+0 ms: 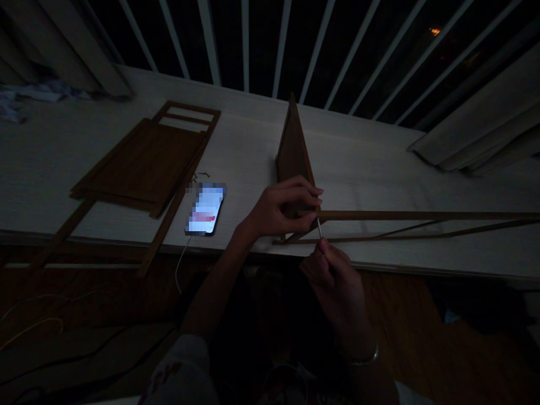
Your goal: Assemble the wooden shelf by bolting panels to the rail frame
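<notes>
My left hand (283,208) is closed round the near corner of an upright dark wooden panel (292,149), where a long wooden rail (422,215) meets it. My right hand (333,281) is closed on a thin metal tool (319,228), whose tip touches that joint. A second thinner rail (400,236) runs to the right below the first. The scene is very dark.
A flat wooden panel with slats (143,160) lies to the left on the pale ledge (379,169). A lit phone (205,209) with a white cable sits next to it, small screws (201,175) just behind. White window bars (244,45) and curtains (476,129) stand beyond.
</notes>
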Tool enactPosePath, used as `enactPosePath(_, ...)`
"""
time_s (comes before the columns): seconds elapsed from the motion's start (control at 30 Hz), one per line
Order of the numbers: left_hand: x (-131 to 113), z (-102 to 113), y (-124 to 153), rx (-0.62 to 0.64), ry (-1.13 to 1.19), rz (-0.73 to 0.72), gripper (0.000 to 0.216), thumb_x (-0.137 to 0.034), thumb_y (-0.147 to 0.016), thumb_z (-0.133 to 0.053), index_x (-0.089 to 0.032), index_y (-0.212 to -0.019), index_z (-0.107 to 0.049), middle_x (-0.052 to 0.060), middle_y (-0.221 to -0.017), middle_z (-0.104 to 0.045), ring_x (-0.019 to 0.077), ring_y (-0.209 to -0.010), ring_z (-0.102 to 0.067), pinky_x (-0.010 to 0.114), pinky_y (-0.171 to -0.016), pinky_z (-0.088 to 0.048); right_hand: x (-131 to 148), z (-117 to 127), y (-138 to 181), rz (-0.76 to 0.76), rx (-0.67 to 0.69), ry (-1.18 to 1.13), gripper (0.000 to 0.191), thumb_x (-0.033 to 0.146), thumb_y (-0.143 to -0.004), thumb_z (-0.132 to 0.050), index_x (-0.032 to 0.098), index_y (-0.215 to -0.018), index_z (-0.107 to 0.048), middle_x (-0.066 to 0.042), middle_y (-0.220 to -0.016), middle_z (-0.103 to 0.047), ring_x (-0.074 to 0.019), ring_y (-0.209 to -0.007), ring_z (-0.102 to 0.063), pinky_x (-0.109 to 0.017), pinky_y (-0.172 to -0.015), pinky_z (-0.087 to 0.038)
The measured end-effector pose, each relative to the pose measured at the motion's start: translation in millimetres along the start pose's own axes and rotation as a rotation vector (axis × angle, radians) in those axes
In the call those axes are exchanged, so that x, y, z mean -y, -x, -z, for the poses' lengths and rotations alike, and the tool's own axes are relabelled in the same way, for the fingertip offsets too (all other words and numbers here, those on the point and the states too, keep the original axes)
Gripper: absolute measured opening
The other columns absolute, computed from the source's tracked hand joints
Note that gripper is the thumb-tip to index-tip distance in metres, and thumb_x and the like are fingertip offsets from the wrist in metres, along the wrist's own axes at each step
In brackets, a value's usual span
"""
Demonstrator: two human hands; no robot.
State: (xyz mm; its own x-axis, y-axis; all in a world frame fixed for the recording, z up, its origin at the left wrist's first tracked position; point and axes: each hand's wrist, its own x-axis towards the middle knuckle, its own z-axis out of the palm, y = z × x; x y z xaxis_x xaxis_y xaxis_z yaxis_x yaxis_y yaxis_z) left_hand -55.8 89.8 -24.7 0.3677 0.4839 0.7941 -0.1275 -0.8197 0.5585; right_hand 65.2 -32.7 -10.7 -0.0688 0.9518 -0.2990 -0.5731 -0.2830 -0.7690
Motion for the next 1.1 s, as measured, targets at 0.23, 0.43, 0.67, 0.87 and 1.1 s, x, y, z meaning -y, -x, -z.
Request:
enactPosePath(0.23, 0, -1, 0, -0.004, 0.008, 0.002, 0.018, -0.016, -0.07, -0.064, -0.013, -0.087, -0.062, 0.006, -0.095, -0.062, 0.0128, -0.092, -0.061, 0.026, -0.076, -0.05, -2, 2, -1, 0.091, -0.07, 0.172, 0.044, 0.036, -0.081, -0.058, 0.018, -0.048, -0.035, 0.008, -0.042, -0.022, -0.0062, -0.043, -0.017, -0.025, -0.044, -0.016)
enactPosePath(0.43, 1, 0, 0, -0.006, 0.015, -0.003, 0.018, -0.017, -0.07, -0.065, -0.014, -0.087, -0.062, 0.006, -0.095, -0.062, 0.0129, -0.091, -0.061, 0.025, -0.076, -0.05, 0, 2, 1, 0.443, -0.257, 0.762, 0.043, 0.034, -0.081, -0.057, 0.018, -0.049, -0.032, 0.006, -0.05, -0.023, -0.0066, -0.048, -0.021, -0.025, -0.046, -0.017)
enactPosePath(0.67, 1, 0, 1, -0.005, 0.016, 0.006, 0.018, -0.017, -0.07, -0.065, -0.015, -0.088, -0.062, 0.006, -0.095, -0.062, 0.0122, -0.091, -0.061, 0.026, -0.076, -0.051, 7, 0, 3, 0.704, -0.258, 1.194, 0.039, 0.025, -0.081, -0.056, 0.018, -0.047, -0.039, 0.006, -0.047, -0.03, -0.0075, -0.046, -0.025, -0.026, -0.048, -0.02)
enactPosePath(0.87, 0, 0, 0, -0.003, 0.009, -0.007, 0.016, -0.018, -0.07, -0.064, -0.015, -0.086, -0.061, 0.005, -0.094, -0.062, 0.0128, -0.092, -0.061, 0.027, -0.077, -0.05, 1, 5, 8, 0.683, -0.263, 1.162, 0.023, 0.024, -0.082, -0.056, 0.021, -0.061, -0.061, 0.003, -0.05, -0.046, -0.0099, -0.048, -0.038, -0.026, -0.052, -0.027)
enactPosePath(1.1, 1, 0, 1, -0.005, 0.009, 0.014, 0.018, -0.016, -0.069, -0.064, -0.014, -0.087, -0.062, 0.007, -0.096, -0.062, 0.0126, -0.09, -0.061, 0.026, -0.075, -0.05, -5, 10, -1, 0.653, -0.138, 0.808, 0.03, 0.032, -0.088, -0.047, 0.021, -0.063, -0.061, 0.0, -0.062, -0.052, -0.0146, -0.062, -0.047, -0.028, -0.06, -0.033)
